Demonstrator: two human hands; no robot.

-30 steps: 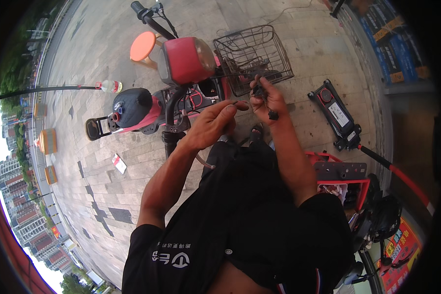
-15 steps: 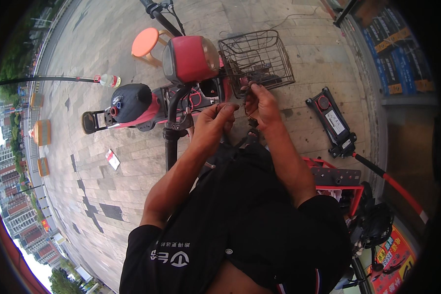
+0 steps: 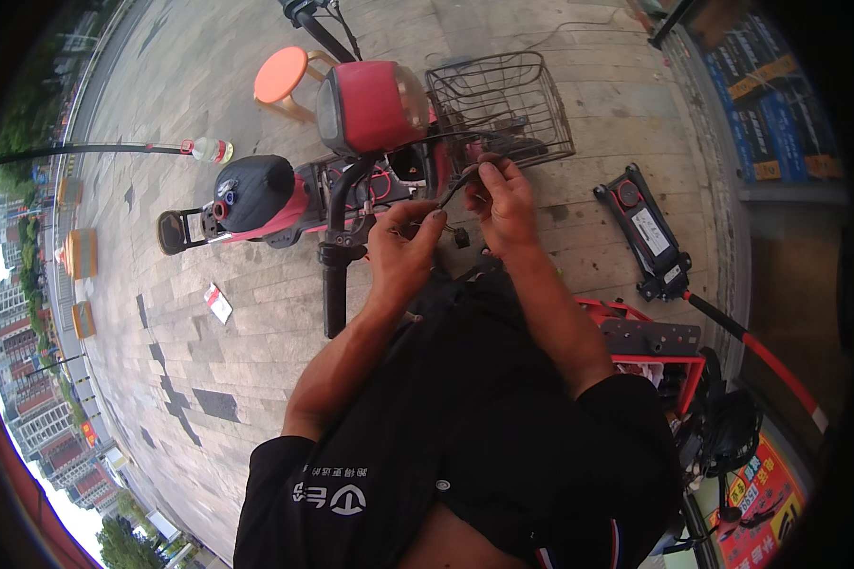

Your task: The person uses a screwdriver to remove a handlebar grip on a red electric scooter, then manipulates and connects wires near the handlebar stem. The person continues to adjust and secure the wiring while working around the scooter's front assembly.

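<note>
Black wire (image 3: 449,194): The hands have drawn slightly apart since half a second ago, and we now see a dark length bridging them, beside the scooter's front end.
Small black connector (image 3: 461,239): It has shifted from below the right hand to the gap between both, where we see it hanging.
Left hand (image 3: 400,245): Thumb and forefinger are pinched narrow on the nearer end.
Right hand (image 3: 505,201): Thumb and fingertips grip the farther end; we cannot tell whether the curled fingers hold more.
Wire basket (image 3: 550,109): Just beyond the right hand, we find it at the scooter's nose.
Red scooter (image 3: 365,106): Its handlebar grip (image 3: 335,299) stands near the left forearm.
Orange stool (image 3: 281,74): Beyond the scooter, on paving.
Floor jack (image 3: 647,228): To our right, its long handle reaching toward the wall.
</note>
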